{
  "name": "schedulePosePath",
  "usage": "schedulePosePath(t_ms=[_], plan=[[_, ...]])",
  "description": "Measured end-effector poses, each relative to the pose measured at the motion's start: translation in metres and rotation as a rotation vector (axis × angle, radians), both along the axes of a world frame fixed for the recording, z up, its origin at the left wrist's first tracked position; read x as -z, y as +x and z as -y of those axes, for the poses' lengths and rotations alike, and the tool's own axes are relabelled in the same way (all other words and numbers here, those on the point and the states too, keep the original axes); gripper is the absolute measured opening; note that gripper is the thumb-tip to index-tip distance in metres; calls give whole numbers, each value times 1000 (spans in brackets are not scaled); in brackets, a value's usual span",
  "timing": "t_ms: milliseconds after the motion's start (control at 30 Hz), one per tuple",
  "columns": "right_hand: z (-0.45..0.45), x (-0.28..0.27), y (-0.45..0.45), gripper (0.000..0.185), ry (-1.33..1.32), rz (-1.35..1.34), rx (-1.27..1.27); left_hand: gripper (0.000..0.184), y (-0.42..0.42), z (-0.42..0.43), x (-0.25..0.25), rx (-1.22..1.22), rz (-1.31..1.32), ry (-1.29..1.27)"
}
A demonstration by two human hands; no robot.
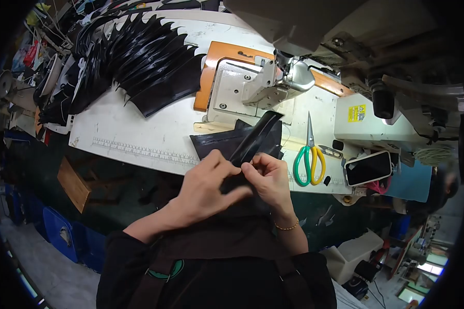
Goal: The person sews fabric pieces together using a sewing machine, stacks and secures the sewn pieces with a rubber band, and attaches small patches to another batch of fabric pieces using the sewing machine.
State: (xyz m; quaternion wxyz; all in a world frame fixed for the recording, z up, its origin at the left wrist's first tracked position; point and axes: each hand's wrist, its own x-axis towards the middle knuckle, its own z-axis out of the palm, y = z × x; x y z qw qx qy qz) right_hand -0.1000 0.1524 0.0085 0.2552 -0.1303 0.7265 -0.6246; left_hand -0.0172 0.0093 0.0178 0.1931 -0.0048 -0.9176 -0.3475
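Black shiny material [250, 140] lies at the table's front edge, below the sewing machine [288, 77], with one strip folded and raised. My left hand [206, 180] is at its lower left side, index finger and thumb apart, fingertips touching the material. My right hand [268, 177] pinches the material's lower edge between thumb and fingers, close beside the left fingertips. Scissors [309, 159] with one green and one yellow handle lie just right of my right hand, blades pointing away from me.
Overlapping black pieces [154, 67] are fanned out at the back left of the white table [108, 123]. A phone [368, 168] lies at the right, near a small cutter [330, 151] and a coil of cord [435, 154]. A blue stool [62, 232] stands lower left.
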Motion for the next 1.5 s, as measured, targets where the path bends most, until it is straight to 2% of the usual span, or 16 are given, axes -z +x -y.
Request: schedulePosePath(t_ms=[133, 167, 300, 333, 400, 467, 533, 567, 833, 900, 967, 1067, 1133, 1300, 1500], plan=[[5, -9, -18, 9, -132, 198, -291, 7, 4, 21, -10, -170, 222, 963], [9, -12, -22, 9, -139, 185, -286, 7, 3, 21, -10, -160, 214, 956], [37, -26, -39, 7, -179, -20, -353, 12, -10, 20, -3, -144, 238, 1541], [41, -29, -42, 7, -185, -34, -344, 14, -18, 22, -1, -162, 205, 1477], [46, -34, -49, 9, -159, -407, -118, 16, -39, 22, -6, -165, 170, 1412], [46, -39, -56, 13, -123, -776, 113, 18, -67, 15, -18, -200, 26, 1311], [44, -49, -63, 22, -82, -907, 298, 18, -90, 11, -32, -161, 13, 1282], [44, -50, -67, 22, -85, -916, 302, 19, -101, 10, -38, -136, 7, 1253], [43, -54, -100, 18, -229, -765, 364, 20, -144, 9, -49, -124, -33, 1015], [44, -53, -104, 18, -260, -718, 377, 12, -145, 14, -49, -100, 24, 961], [41, -53, -112, 17, -291, -670, 394, 17, -145, 18, -50, -73, 84, 904], [43, -50, -111, 16, -337, -602, 425, 12, -146, 10, -55, -93, -1, 982], [42, -49, -112, 16, -366, -558, 443, 17, -145, 5, -58, -118, -90, 1062], [43, -47, -115, 15, -441, -442, 478, 16, -140, 6, -68, -146, -4, 1017], [41, -43, -114, 16, -519, -301, 519, 17, -142, 6, -59, -138, -21, 1014]])
